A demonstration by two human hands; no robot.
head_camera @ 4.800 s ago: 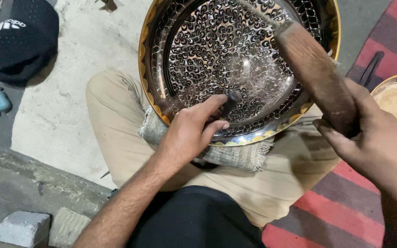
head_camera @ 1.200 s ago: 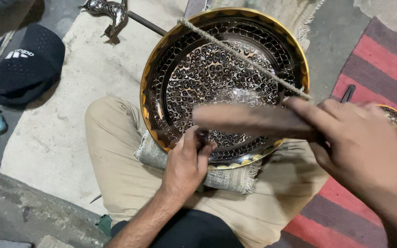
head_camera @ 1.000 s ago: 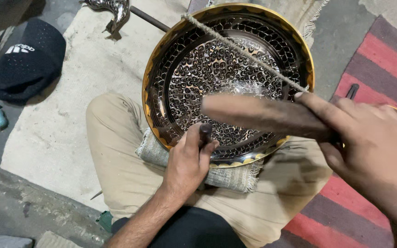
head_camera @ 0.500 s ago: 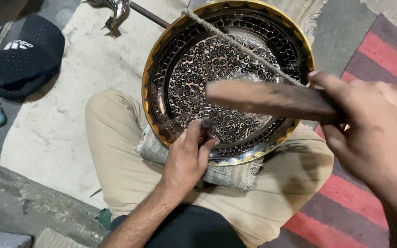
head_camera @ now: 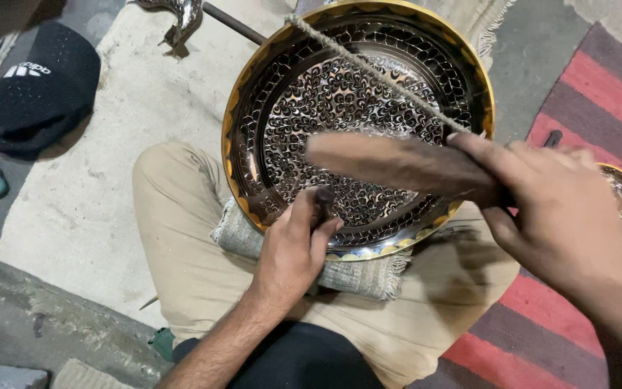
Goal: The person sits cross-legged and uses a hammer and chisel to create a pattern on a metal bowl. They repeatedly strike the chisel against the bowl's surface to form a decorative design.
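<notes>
Cap (head_camera: 34, 90): dark, on the floor at far left.
Left hand (head_camera: 293, 248): closed around a small punch (head_camera: 322, 202), tip on the near rim of the tray.
Tray (head_camera: 358, 94): engraved brass, propped on the lap over a folded cloth (head_camera: 358, 274), a cord (head_camera: 376, 68) across it.
Right hand (head_camera: 563, 216): gripping a wooden mallet (head_camera: 397, 162), raised.
Technique: keep the punch upright; strike squarely and lightly.

Glossy engraved metal tray (head_camera: 368, 94), matt wooden mallet (head_camera: 397, 162)
</notes>
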